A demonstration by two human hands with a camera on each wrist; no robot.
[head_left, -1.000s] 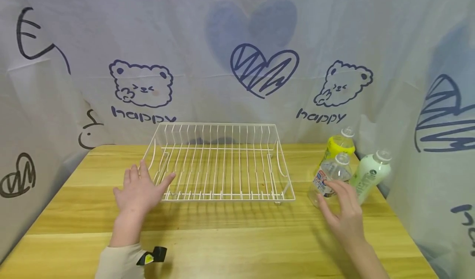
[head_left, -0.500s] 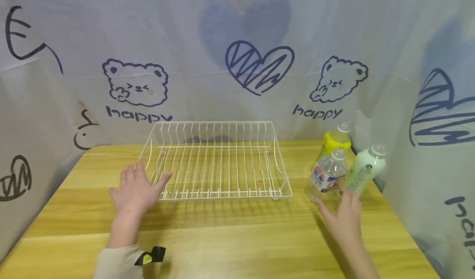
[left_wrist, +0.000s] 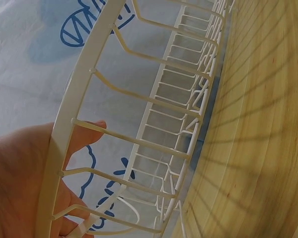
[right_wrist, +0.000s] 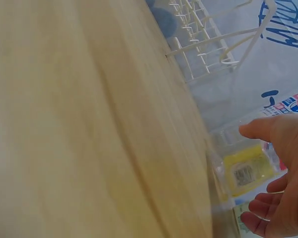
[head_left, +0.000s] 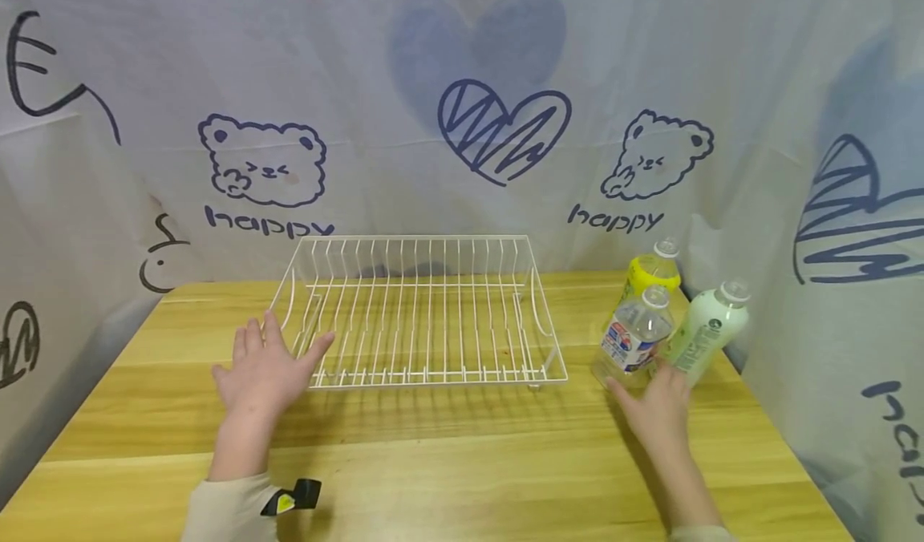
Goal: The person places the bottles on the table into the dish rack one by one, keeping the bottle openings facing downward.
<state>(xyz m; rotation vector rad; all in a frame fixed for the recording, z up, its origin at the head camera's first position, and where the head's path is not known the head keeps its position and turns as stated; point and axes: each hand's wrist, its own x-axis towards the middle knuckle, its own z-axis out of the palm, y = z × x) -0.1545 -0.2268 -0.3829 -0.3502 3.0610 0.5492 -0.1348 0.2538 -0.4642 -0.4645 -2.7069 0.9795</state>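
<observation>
My left hand (head_left: 260, 374) lies with spread fingers at the front left corner of a white wire dish rack (head_left: 419, 378). In the left wrist view, that hand (left_wrist: 25, 183) is beside the rack's rim (left_wrist: 82, 79); I cannot tell how firmly it touches. My right hand (head_left: 657, 414) is low in front of a clear plastic bottle (head_left: 628, 349) with a blue, white and red label. Its thumb is on the bottle's left and its fingers on the right, not clearly gripping. In the right wrist view, the hand (right_wrist: 283, 173) has loosely bent fingers and an extended thumb.
A yellow-labelled bottle (head_left: 655, 273) stands behind the clear one, and a pale green bottle (head_left: 711, 329) to its right, close together. All rest on the wooden table (head_left: 433, 462). A white curtain (head_left: 375, 165) with bear and heart drawings hangs behind and at the sides.
My right hand has lowered from the clear bottle's label toward its base, its fingers moving down beside it. The left hand stays at the rack. The head view has shifted slightly.
</observation>
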